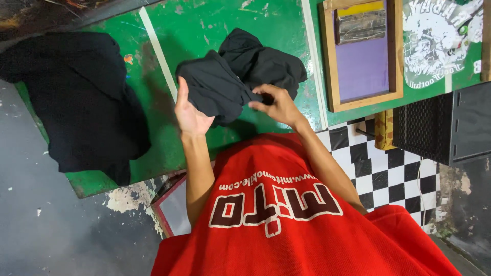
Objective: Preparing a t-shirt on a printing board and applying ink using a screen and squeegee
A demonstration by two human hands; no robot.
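Head view: everything below is being placed relative to the green table (225,20), which is filling the upper middle of the picture.
Black garment (232,76): lying bunched on the table near its front edge, with part of it being lifted off the surface by both hands.
Dark cloth pile (76,97): spreading over the table's left end and hanging past its front edge, well apart from the garment.
Wooden frame (363,56): sitting on the table to the right of the garment, its purple panel facing up, with a white table stripe running between them.
Printed sheet (440,41): lying at the table's far right, just beyond the frame.
Black box (445,125): standing off the table's front right corner, above the checkered floor (388,174).
Left hand (190,115): rising from below the table's front edge, palm open toward the camera, thumb and fingers pinching the garment's left edge.
Right hand (279,105): reaching in from the right, wrist bent, fingers curling closed on a fold of the garment.
Obstruction: the person's red shirt (286,220) is covering the lower picture, hiding the table's front edge there.
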